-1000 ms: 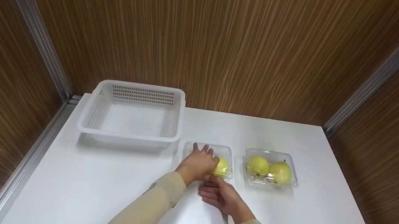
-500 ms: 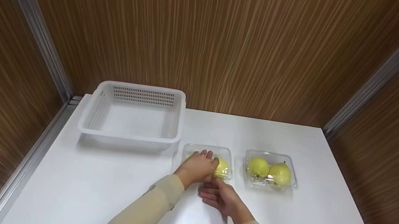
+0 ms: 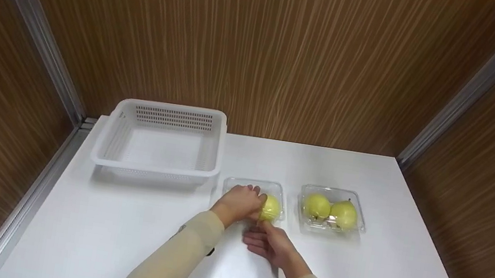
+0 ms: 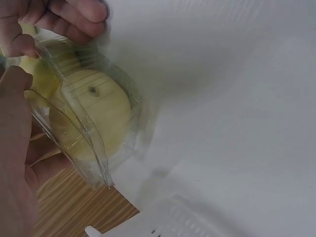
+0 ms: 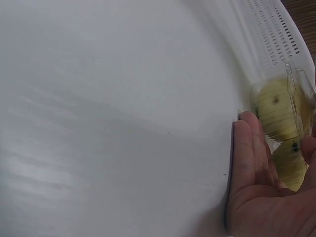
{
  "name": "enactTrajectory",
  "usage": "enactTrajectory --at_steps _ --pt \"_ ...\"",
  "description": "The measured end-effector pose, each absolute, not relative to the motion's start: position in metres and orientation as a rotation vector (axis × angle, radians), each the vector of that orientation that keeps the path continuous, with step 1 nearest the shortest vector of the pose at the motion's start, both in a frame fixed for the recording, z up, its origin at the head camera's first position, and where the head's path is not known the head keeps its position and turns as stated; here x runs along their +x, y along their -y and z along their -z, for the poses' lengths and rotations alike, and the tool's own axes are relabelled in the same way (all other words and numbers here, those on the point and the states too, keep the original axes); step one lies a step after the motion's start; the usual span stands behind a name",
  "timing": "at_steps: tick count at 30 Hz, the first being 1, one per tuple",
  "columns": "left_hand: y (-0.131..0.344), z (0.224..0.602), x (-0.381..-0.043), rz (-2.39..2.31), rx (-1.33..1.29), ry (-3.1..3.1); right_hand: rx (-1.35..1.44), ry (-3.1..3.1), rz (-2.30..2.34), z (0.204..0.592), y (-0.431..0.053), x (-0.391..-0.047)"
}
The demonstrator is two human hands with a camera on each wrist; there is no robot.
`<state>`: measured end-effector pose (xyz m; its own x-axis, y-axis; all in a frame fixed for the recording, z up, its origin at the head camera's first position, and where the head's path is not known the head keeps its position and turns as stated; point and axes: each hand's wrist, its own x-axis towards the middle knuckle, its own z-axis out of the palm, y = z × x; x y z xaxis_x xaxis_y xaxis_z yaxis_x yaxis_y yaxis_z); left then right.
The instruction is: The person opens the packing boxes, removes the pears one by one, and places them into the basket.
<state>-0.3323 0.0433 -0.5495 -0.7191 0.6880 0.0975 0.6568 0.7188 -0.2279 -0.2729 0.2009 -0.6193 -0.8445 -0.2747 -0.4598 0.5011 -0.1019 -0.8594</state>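
Note:
A clear plastic clamshell container (image 3: pixel 233 183) with yellow-green pears inside, one pear (image 3: pixel 271 208) showing beside my hand, stands mid-table. My left hand (image 3: pixel 241 203) lies over its lid and grips it near the front edge. In the left wrist view, the two plastic rims (image 4: pixel 81 118) stand slightly apart along one side. Right at the front edge, my right hand (image 3: pixel 273 244) pinches the rim with its thumb, its fingers stretched low along the front. In the right wrist view, those fingers (image 5: pixel 244 158) lie close to the white tabletop. My left hand hides part of the fruit.
A white perforated basket (image 3: pixel 154 169) stands at the back left. To the right sits a second clear clamshell (image 3: pixel 360 205) with two yellow-green pears (image 3: pixel 317 206). Wood-patterned panels (image 3: pixel 260 52) enclose the white table (image 3: pixel 384 277) at the back and sides.
The left hand's fingers, spread across the lid at first, have drawn together and back toward the front edge. The right hand keeps nearly the same place at the front rim.

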Motion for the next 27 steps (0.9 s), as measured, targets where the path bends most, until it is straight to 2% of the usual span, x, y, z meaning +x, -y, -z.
enactTrajectory --at_steps 16,19,24,27 --pt "-0.040 0.542 -0.341 -0.202 -1.157 2.813 0.284 -1.680 1.984 0.619 -0.198 -0.274" --pt "-0.035 0.535 -0.346 -0.028 -1.124 2.878 0.282 -1.682 1.972 0.619 -0.198 -0.274" --pt "-0.023 0.517 -0.358 0.417 -0.928 3.022 0.284 -1.667 1.974 0.618 -0.199 -0.273" --pt "-0.020 0.510 -0.361 0.472 -0.943 3.064 0.298 -1.672 1.973 0.617 -0.199 -0.273"
